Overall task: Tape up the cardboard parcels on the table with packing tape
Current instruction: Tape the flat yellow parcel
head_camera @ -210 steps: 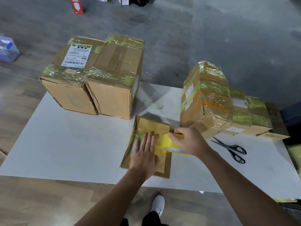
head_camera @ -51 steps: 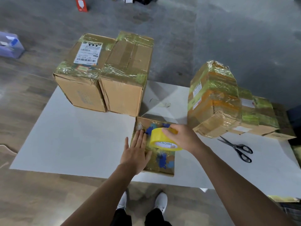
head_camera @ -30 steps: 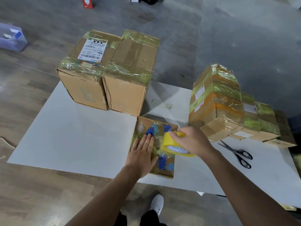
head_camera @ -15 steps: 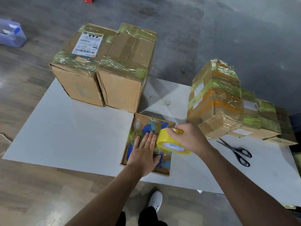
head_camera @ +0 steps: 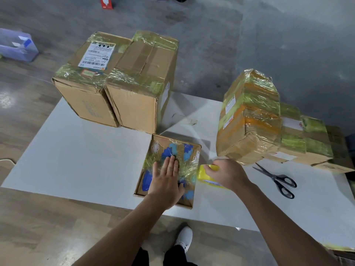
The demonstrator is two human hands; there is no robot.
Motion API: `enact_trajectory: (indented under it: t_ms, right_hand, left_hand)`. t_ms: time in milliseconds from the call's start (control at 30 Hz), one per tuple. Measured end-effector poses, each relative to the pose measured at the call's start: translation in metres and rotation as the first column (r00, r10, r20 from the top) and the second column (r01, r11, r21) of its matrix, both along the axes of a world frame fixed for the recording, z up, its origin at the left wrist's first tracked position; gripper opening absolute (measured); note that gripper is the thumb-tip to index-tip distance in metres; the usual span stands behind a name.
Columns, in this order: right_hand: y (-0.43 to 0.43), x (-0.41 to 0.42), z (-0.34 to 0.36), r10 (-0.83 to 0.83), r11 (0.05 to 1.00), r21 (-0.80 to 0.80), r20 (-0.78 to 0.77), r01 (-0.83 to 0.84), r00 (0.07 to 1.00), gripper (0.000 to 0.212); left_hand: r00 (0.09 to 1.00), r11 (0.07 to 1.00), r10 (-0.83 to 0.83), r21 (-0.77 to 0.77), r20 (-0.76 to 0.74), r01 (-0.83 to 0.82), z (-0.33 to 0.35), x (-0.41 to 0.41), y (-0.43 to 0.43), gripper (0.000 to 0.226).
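A flat cardboard parcel (head_camera: 189, 150) with blue flower prints lies near the front edge of the white table (head_camera: 86, 160). Shiny tape crosses its top. My left hand (head_camera: 167, 177) presses flat on it with straight fingers. My right hand (head_camera: 226, 173) grips the yellow roll of packing tape (head_camera: 203, 172) just off the parcel's right edge, low by the table top.
Two big taped boxes (head_camera: 123, 81) stand at the back left. A pile of taped parcels (head_camera: 255, 120) fills the right side. Black-handled scissors (head_camera: 278, 179) lie to the right of my right hand. A clear plastic tub (head_camera: 17, 47) sits on the floor at far left.
The parcel now lies printed side up, unlike seven seconds ago. My right hand has drawn the tape roll from over the parcel to beyond its right edge. My left hand stays pressed on top.
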State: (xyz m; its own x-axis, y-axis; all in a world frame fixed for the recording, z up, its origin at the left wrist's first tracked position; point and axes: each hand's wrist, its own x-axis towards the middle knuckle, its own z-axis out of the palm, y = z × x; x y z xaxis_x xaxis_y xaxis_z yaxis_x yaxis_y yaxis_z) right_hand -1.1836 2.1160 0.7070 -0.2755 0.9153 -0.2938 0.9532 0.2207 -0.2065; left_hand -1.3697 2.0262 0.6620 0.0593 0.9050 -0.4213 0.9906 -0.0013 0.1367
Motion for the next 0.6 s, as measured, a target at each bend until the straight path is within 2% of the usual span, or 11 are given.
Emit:
enact_trajectory:
  t_ms: [167,367,600]
  right_hand:
    - [0.002,0.000,-0.002,0.028,0.999,-0.046,-0.022,-0.029,0.999,0.051]
    - [0.001,0.009,-0.006,0.043,0.986,-0.163,0.012,-0.041,0.999,0.044]
    - [-0.017,0.023,-0.004,-0.037,0.989,-0.140,0.004,0.037,0.999,0.050]
  left_hand:
    - [0.996,1.000,0.004,0.001,0.091,-0.004,0.008,0.052,0.002,0.077]
    - [0.998,1.000,0.006,0.009,0.061,-0.007,-0.006,0.060,-0.004,0.082]
    - [0.991,0.995,-0.096,0.011,0.088,0.096,-0.004,0.059,-0.007,0.081]
